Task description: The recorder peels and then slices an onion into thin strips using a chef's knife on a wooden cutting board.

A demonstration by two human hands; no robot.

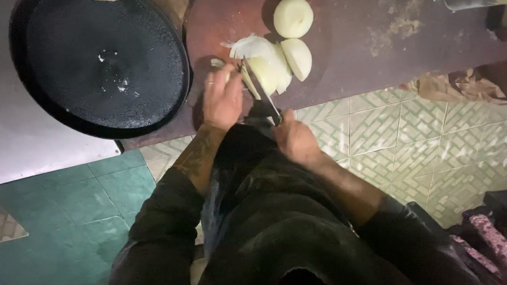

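Slicing a pale peeled onion half (268, 69) on the dark reddish tabletop (352, 33).
Right hand (295, 140) clamped on the steel knife (260, 90); left hand (222, 98) pins the onion; the next cut needs fingertips clear.

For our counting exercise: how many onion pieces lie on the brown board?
3, apart from loose slivers. One rounded piece sits farthest from the person, one half lies just below it, and one is being sliced under the knife. The left hand may hide more.

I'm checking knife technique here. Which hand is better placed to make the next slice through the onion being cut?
Probably the right hand: it grips the knife, whose blade lies on the onion. The left hand is pressed against the onion's side, steadying it.
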